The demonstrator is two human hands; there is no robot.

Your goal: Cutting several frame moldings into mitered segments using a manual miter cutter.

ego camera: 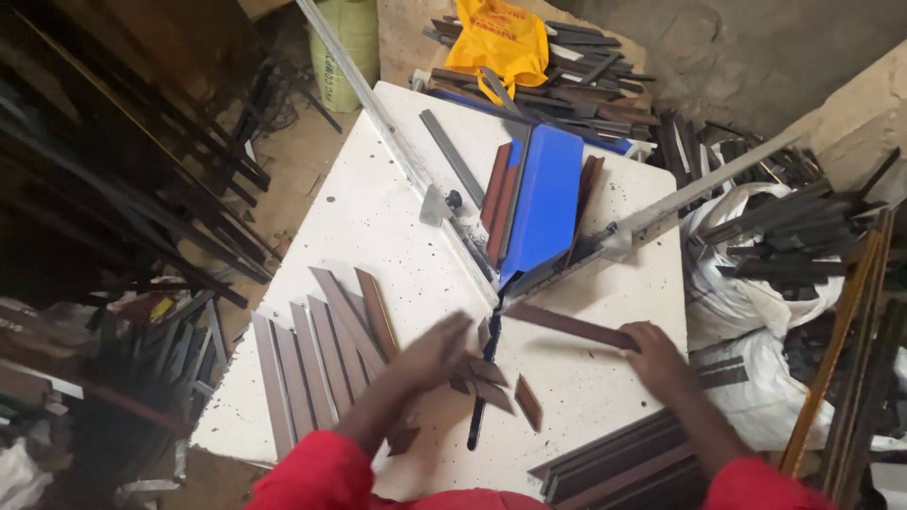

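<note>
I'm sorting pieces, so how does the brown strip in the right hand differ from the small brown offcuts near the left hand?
The brown strip is long and narrow; the offcuts are short, with slanted ends. The strip is gripped at one end by the right hand; the offcuts lie loose by the left hand. Both are brown and rest on the white table.

White table (378, 227), speckled with dark spots. On it, a bright blue block (546, 203) between reddish-brown pieces. Brown strips (312, 364) lie fanned out at the left, another brown strip (572, 326) by the right hand (654, 359). Red sleeves (312, 477) at the bottom. Orange-yellow bag (499, 38) up top, pale green sack (348, 42) beside it, white sacks (732, 283) on the right.
</note>
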